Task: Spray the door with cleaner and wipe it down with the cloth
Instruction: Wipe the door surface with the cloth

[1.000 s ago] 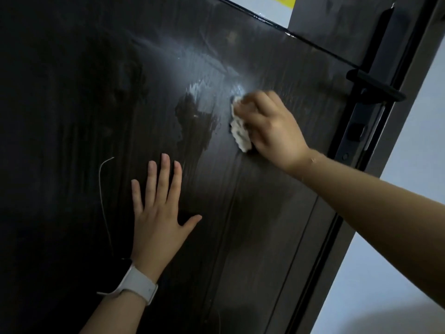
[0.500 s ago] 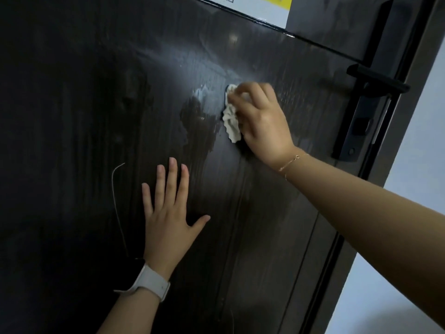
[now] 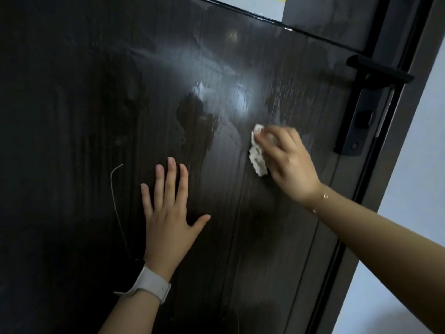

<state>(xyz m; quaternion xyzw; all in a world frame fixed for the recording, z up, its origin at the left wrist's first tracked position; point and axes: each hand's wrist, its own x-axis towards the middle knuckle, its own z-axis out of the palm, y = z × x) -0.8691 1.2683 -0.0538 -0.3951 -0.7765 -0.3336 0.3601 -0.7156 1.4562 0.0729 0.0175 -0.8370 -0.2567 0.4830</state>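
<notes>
A dark wood-grain door (image 3: 72, 116) fills most of the view, with wet streaks and a shiny wet patch (image 3: 216, 102) near its middle. My right hand (image 3: 286, 162) presses a crumpled white cloth (image 3: 257, 153) against the door, below and right of the wet patch. My left hand (image 3: 168, 213) lies flat on the door with fingers spread, lower left of the cloth; a white watch is on its wrist. No spray bottle is in view.
A black lever handle (image 3: 378, 68) on a long black lock plate (image 3: 358, 121) sits at the door's right edge. A white and yellow sticker (image 3: 260, 6) is at the top. A thin pale wire (image 3: 115, 201) hangs left of my left hand. A pale wall (image 3: 409, 189) lies to the right.
My right hand has wiped the cloth down and to the right, away from the wet patch. My left hand stays flat on the door in the same spot.
</notes>
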